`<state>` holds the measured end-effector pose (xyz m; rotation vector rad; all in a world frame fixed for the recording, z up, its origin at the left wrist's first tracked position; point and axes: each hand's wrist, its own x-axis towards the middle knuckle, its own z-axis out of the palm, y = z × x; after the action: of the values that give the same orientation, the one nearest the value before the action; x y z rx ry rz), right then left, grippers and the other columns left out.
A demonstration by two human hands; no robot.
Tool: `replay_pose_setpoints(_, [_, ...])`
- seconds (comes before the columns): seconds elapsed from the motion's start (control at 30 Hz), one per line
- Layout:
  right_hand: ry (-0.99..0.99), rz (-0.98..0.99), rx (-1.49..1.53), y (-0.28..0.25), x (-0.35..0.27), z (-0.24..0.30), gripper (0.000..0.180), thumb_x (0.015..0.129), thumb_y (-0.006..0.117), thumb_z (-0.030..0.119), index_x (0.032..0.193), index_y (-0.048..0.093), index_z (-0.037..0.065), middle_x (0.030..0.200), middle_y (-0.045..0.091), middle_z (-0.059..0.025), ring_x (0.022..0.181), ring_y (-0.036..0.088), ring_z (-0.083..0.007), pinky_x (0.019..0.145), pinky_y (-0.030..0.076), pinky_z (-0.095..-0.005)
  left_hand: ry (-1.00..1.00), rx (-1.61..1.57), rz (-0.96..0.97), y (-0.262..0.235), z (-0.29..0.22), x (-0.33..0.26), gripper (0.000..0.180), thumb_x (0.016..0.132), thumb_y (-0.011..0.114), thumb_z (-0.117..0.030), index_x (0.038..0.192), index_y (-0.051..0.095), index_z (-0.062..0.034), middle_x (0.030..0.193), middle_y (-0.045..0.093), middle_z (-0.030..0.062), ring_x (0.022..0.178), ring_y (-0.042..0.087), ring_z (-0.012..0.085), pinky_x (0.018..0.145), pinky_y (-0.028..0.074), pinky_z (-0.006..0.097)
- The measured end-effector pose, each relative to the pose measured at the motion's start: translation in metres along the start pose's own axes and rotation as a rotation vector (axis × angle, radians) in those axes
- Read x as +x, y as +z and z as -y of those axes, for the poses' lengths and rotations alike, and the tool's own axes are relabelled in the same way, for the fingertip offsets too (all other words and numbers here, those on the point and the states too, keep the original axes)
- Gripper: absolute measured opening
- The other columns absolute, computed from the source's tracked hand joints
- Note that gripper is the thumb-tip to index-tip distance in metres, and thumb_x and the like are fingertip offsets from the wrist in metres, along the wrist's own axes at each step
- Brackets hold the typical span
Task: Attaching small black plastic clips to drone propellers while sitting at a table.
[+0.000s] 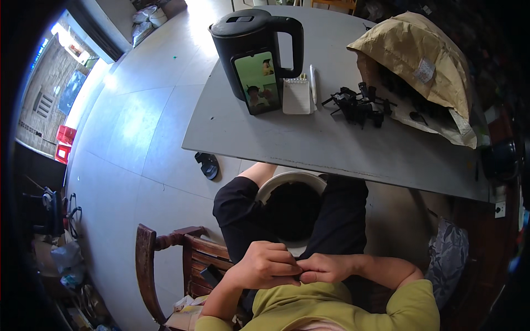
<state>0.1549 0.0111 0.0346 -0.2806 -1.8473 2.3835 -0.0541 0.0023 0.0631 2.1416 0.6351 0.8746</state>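
Observation:
Over my lap, my left hand and my right hand meet with their fingers curled and the fingertips pressed together. A dark bit shows between them, too small and too covered to name. Just beyond the hands, a pale bucket stands between my knees. Its inside looks black, and I cannot make out separate things in it. On the table ahead lies a small heap of black plastic parts with thin prongs. Beside it, a crumpled brown paper bag lies with its mouth toward me, and dark things show inside.
The grey table holds a black kettle, a phone leaning on it, a notepad and a white pen. A wooden chair is at my left. A dark sandal lies on the floor.

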Motion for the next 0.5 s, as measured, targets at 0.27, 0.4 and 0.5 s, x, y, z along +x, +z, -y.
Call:
replay_pose_setpoints(0.27, [0.037, 0.024, -0.09, -0.0016, -0.0017, 0.0054, 0.028, 0.094, 0.045, 0.026, 0.109, 0.05, 0.003, 0.074, 0.057, -0.0133, 0.065, 0.055, -0.0242, 0.062, 0.042, -0.0317, 0.036, 0.034, -0.058, 0.0055, -0.0041, -0.0021, 0.021, 0.06, 0.076, -0.022, 0.074, 0.066, -0.0101, 0.068, 0.056, -0.0017, 0.058, 0.054, 0.0152, 0.047, 0.041, 0.027])
replay_pose_setpoints(0.4, [0.037, 0.017, -0.089, -0.0002, -0.0027, 0.0019, 0.028, 0.094, 0.046, 0.026, 0.109, 0.051, 0.003, 0.075, 0.057, -0.0137, 0.065, 0.055, -0.0248, 0.062, 0.043, -0.0321, 0.039, 0.041, -0.042, 0.0082, -0.0038, -0.0028, 0.021, 0.06, 0.077, -0.021, 0.074, 0.066, -0.0102, 0.069, 0.058, -0.0016, 0.058, 0.054, 0.0152, 0.047, 0.041, 0.026])
replay_pose_setpoints(0.5, [0.04, 0.023, -0.103, 0.0022, -0.0032, 0.0011, 0.027, 0.093, 0.046, 0.025, 0.109, 0.051, 0.004, 0.076, 0.058, -0.0144, 0.066, 0.056, -0.025, 0.063, 0.043, -0.0327, 0.044, 0.047, -0.025, 0.0092, -0.0058, -0.0045, 0.021, 0.06, 0.077, -0.021, 0.075, 0.066, -0.0101, 0.069, 0.058, -0.0013, 0.058, 0.054, 0.0154, 0.048, 0.041, 0.027])
